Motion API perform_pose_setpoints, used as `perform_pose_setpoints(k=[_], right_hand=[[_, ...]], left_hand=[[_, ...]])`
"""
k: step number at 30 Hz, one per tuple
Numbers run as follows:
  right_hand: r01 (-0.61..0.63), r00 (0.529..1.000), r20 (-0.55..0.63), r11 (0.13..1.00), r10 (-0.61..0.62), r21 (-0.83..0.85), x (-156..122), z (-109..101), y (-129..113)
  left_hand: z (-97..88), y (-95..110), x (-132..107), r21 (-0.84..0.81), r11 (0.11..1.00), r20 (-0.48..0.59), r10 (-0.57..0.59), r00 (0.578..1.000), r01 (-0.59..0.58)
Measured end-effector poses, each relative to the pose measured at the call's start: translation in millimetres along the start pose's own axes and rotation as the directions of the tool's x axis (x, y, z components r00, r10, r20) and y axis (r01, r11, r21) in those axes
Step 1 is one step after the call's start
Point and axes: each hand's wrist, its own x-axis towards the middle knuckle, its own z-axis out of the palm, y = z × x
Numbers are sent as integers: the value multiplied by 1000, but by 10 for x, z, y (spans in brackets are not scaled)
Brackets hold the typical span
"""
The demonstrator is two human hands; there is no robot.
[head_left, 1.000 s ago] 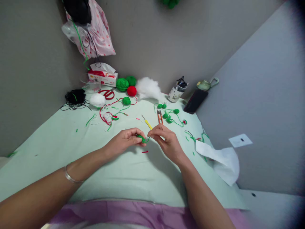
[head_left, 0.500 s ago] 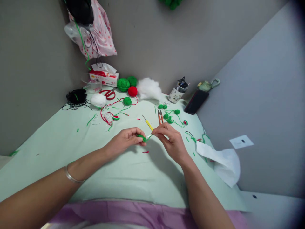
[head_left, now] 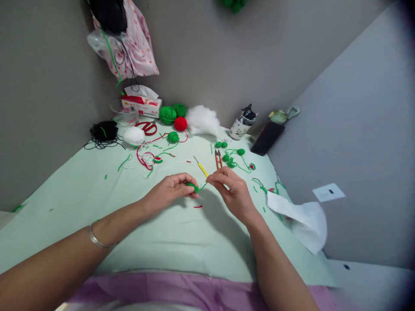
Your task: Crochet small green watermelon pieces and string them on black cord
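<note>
My left hand [head_left: 177,186] pinches a small green crocheted piece [head_left: 193,186] between thumb and fingers, which cover part of it. A short strand of green yarn [head_left: 202,187] runs from this piece to my right hand [head_left: 229,185]. The fingertips of that hand are closed on a thin metal needle, mostly hidden, with only a pale glint showing. Just beyond those fingers is a crochet hook with a yellow handle [head_left: 202,169], its lower end covered by the hand. Orange thread snips [head_left: 218,159] lie behind my right hand.
Green yarn balls [head_left: 167,115], a red ball [head_left: 180,124], white stuffing [head_left: 203,121] and a tissue box [head_left: 142,107] line the back. Red scissors [head_left: 149,128] and black yarn [head_left: 104,130] are left. Small green pieces [head_left: 240,152], a jar [head_left: 240,127], a phone [head_left: 267,137] and white paper [head_left: 304,218] are right.
The silver shaft that showed between the green piece and my right fingers is now mostly out of sight, with green yarn spanning the gap. Both hands stay in nearly the same place.
</note>
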Motion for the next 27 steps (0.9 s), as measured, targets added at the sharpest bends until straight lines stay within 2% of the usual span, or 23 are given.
perform_pose_setpoints(k=[8, 17, 27], right_hand=[[-8, 1000, 27, 1000, 8, 5, -10, 29, -22], [-96, 993, 76, 988, 87, 124, -3, 4, 4], [-85, 994, 77, 992, 77, 95, -10, 1, -30]], left_hand=[[13, 1, -7, 1, 1000, 7, -2, 1000, 2], [0, 15, -13, 25, 999, 39, 19, 999, -20], [0, -5, -9, 30, 999, 41, 18, 999, -19]])
